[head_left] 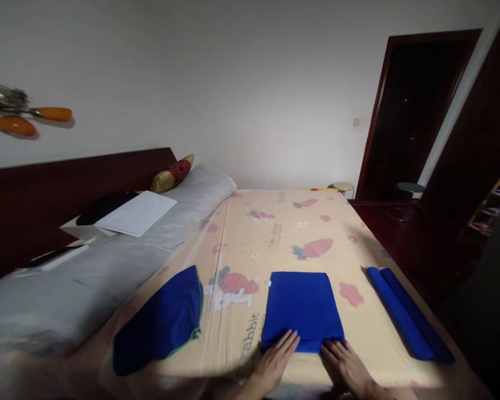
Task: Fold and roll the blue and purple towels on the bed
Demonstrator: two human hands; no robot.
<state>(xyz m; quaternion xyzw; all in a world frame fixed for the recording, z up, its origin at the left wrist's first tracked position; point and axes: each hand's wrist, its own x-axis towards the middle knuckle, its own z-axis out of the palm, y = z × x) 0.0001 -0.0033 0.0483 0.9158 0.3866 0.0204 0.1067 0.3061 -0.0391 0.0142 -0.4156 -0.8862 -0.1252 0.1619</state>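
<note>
A folded blue cloth [302,308] lies flat on the bed, with a small white tag at its left edge. My left hand [277,358] rests on its near left corner, fingers stretched out. On the near right corner lies my right hand [345,361], its fingers also extended and touching the fabric. To the left is a blue drawstring bag [160,325] with a green cord along its edge. Two blue rolls [404,316] of cloth lie side by side near the bed's right edge.
The bed wears a cream sheet [270,244] printed with carrots and rabbits. A grey rolled bedding bundle [191,205] runs along the headboard [66,189], bearing a white flat box [137,214]. A red and gold cushion [175,175] leans behind. Stools [409,188] stand by the dark doorway.
</note>
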